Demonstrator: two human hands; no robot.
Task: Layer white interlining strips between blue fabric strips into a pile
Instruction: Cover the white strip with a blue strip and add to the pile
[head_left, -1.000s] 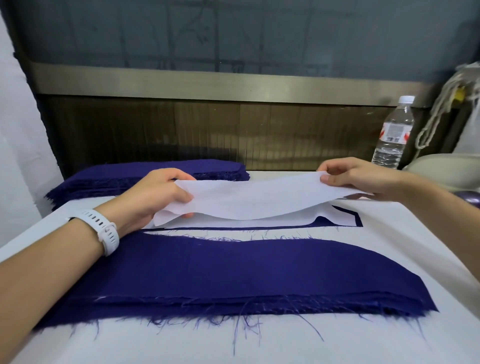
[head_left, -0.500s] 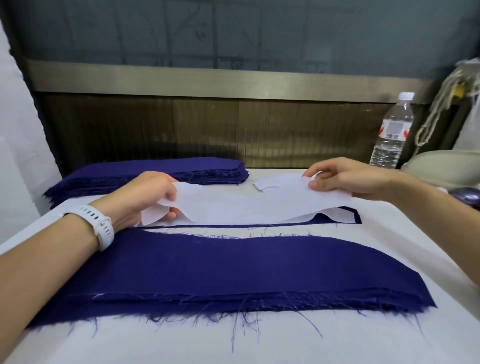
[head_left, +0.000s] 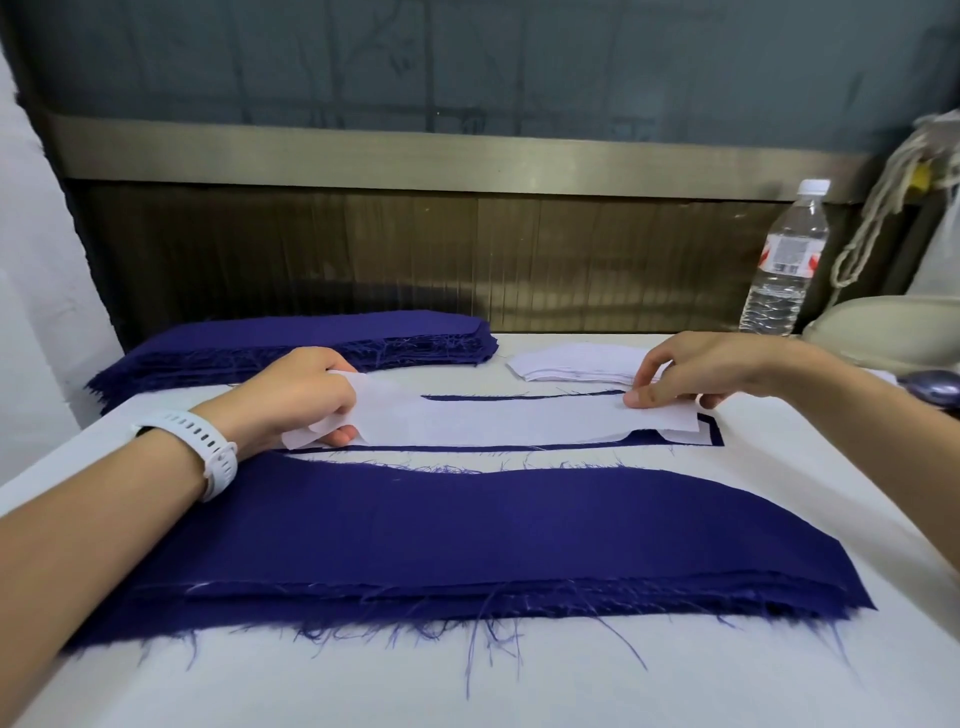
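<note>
A white interlining strip (head_left: 498, 421) lies stretched over a blue fabric strip (head_left: 711, 431) in the middle of the table, blue edges showing around it. My left hand (head_left: 306, 400) pinches the strip's left end. My right hand (head_left: 691, 371) presses its right end down with the fingertips. A stack of white interlining strips (head_left: 566, 361) sits just behind, by my right hand. A thick pile of blue fabric strips (head_left: 447, 535) lies nearest me. Another blue pile (head_left: 291, 343) rests at the back left.
A plastic water bottle (head_left: 784, 265) stands at the back right beside a cream rounded object (head_left: 883, 327) and a hanging cord (head_left: 878, 208). A wooden panel wall (head_left: 415, 249) closes the table's far edge. The white table surface (head_left: 467, 686) shows in front.
Both hands have lowered the white strip from mid-air onto the blue strip. It now lies flat, and the white stack behind it has come into view.
</note>
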